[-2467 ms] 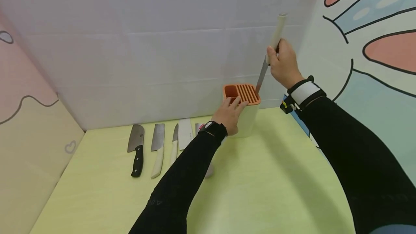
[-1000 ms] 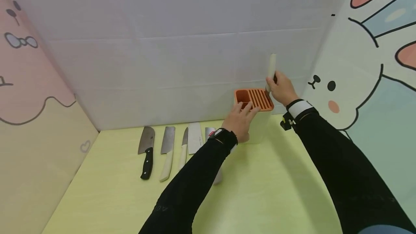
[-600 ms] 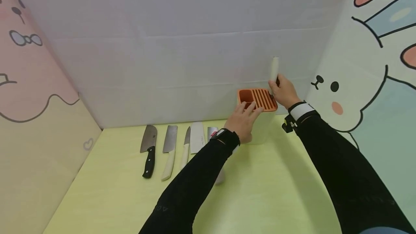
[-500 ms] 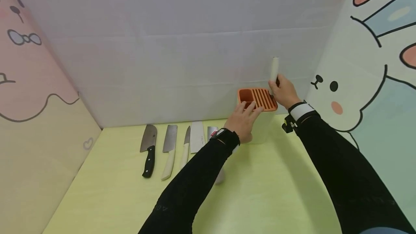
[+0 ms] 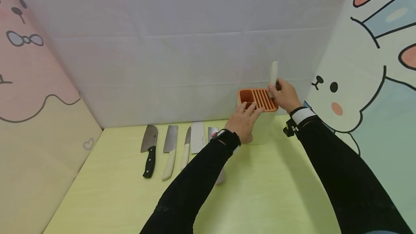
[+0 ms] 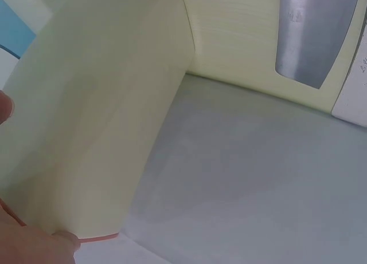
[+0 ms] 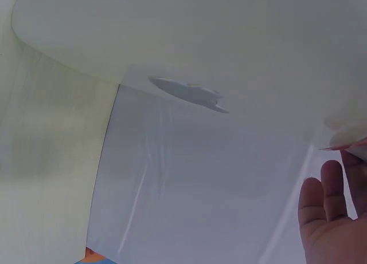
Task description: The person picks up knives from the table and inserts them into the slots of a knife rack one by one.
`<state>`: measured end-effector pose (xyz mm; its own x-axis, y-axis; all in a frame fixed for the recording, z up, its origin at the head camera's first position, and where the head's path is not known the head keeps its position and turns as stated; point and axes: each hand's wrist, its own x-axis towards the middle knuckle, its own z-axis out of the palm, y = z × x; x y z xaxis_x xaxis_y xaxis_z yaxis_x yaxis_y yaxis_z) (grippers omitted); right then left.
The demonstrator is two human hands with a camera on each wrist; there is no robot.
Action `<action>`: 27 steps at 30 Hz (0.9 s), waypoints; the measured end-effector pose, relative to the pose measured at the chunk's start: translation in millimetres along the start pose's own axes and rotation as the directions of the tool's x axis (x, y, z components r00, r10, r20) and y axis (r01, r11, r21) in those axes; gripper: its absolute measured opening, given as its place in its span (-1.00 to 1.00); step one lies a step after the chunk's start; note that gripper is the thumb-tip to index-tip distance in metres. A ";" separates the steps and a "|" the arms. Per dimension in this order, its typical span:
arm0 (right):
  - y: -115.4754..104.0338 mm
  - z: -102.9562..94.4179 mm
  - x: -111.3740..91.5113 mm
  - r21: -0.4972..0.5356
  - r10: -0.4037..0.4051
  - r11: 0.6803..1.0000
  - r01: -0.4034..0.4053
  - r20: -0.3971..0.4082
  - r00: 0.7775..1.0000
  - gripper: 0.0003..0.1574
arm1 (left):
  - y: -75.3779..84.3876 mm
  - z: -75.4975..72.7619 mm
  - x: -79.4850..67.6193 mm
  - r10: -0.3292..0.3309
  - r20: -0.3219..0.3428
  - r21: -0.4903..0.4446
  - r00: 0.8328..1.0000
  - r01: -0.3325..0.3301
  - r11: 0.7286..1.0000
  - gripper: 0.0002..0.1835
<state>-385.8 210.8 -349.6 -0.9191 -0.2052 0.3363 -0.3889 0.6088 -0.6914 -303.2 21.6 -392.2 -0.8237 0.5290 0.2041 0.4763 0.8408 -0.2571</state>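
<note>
A pale knife holder with an orange slotted top stands against the back wall. My right hand pinches the lower part of a knife's white handle, upright at the top's right end. Its blade is out of sight. In the right wrist view, the right hand has its fingers beside the holder's rim. My left hand rests spread on the holder's front left, fingertips over the orange top. The left wrist view shows the holder's pale wall and fingertips at its rim.
To the left lie a black-handled cleaver, a white-handled cleaver, a small white-handled knife and a white flat blade. Another blade is partly hidden by my left forearm. Walls border the table.
My right hand has lowered the knife from above the holder until its blade disappeared. In the last half second handle and hand sank slightly further. The left hand stayed on the holder.
</note>
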 end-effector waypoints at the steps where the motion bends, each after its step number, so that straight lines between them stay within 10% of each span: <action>1: 2.7 0.2 -1.2 -0.001 -0.007 1.000 0.007 0.002 1.000 -0.38 | -0.1 -0.2 -0.1 -0.001 0.001 -0.003 1.000 0.001 1.000 -0.01; 27: 27.9 10.2 -17.5 0.380 0.082 0.918 -0.112 0.094 0.992 -0.22 | -1.1 0.7 2.7 -0.012 0.025 -0.015 1.000 0.012 1.000 0.02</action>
<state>-381.2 223.6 -381.3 -0.9499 -0.2253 0.2167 -0.2777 0.2903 -0.9157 -306.2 22.0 -392.0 -0.8368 0.5159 0.1835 0.4707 0.8489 -0.2402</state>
